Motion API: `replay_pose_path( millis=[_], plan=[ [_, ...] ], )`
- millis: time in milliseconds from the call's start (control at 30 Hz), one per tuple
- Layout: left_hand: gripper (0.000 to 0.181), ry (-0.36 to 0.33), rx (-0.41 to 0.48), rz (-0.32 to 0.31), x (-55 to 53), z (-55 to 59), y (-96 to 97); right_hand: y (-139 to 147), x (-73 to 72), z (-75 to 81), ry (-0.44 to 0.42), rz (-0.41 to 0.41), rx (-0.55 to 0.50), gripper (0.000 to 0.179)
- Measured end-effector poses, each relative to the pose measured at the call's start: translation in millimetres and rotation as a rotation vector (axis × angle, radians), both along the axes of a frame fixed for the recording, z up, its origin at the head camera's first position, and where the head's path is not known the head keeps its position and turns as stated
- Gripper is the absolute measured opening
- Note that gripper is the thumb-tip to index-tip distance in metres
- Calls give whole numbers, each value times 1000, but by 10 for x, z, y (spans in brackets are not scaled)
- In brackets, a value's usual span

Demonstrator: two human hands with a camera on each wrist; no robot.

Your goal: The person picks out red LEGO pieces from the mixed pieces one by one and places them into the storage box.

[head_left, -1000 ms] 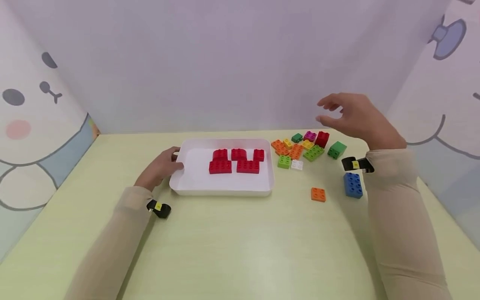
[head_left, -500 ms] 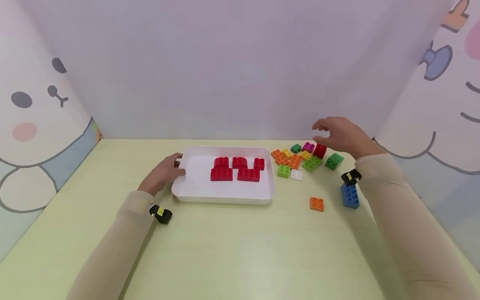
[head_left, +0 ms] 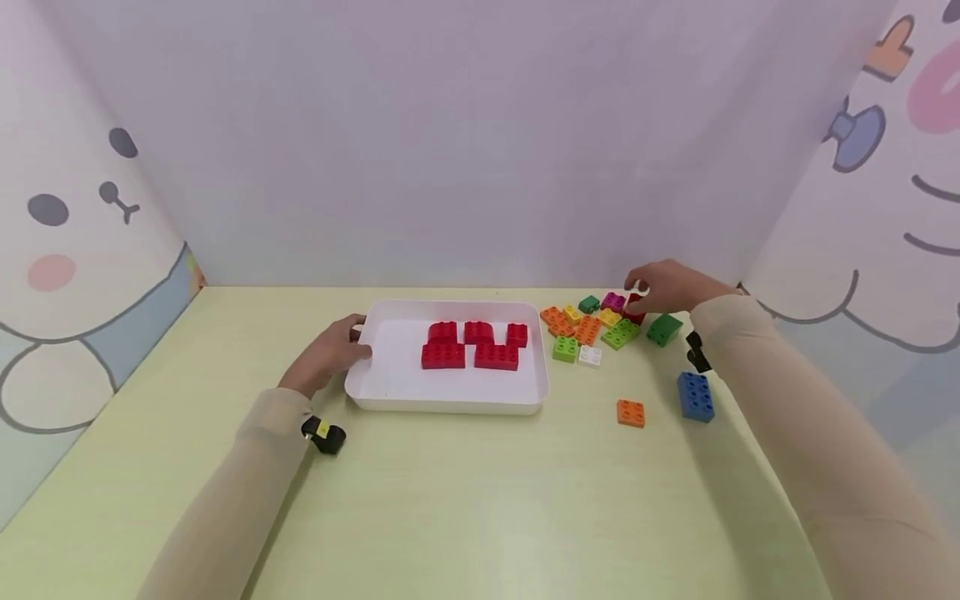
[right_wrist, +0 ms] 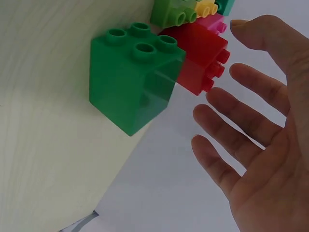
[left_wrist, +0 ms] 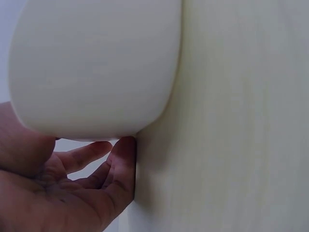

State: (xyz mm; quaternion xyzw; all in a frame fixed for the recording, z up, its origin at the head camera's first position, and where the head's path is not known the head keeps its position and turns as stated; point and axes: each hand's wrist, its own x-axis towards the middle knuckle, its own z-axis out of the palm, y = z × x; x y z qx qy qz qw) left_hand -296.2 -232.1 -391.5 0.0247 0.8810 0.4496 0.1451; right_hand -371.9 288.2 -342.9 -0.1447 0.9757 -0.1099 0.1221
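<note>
My left hand [head_left: 327, 354] holds the left end of the white tray [head_left: 397, 395], thumb over the rim and fingers outside; the left wrist view shows those fingers below the tray's wall [left_wrist: 96, 72]. Several red bricks [head_left: 496, 356] lie in the tray. At the back right, my right hand [head_left: 670, 287] hovers by a red brick [head_left: 635, 308], partly hidden by it in the head view. In the right wrist view its fingers are spread, thumb apart, close to the red brick [right_wrist: 203, 53] and not gripping it. A green brick [right_wrist: 130, 77] stands nearer the wrist.
Orange [head_left: 588, 331], yellow, lime [head_left: 621, 334], magenta [head_left: 613, 302] and white bricks [head_left: 590, 356] lie bunched right of the tray. An orange brick [head_left: 631, 413] and a blue brick [head_left: 696, 397] lie nearer me. A pale curtain [head_left: 450, 167] hangs behind the table.
My right hand has come down from above the bricks to the red brick at the back. My left hand keeps its hold on the tray. The head view has shifted slightly.
</note>
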Motion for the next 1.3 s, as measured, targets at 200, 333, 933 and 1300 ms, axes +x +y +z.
replay_pose_path(
  millis=[200, 333, 933, 1300],
  plan=[
    [66, 2, 1, -4, -3, -21, -9, 45, -37, -108, -55, 25, 11, 34],
    [66, 2, 0, 2, -10, -14, -6, 67, -58, -116, -52, 41, 18, 32],
    [67, 14, -2, -3, -15, -20, -29, -167, 256, 401, 340, 27, -125, 39],
    [67, 4, 4, 5, -13, 1, -25, -356, 411, 463, 405, 84, -130, 33]
  ],
)
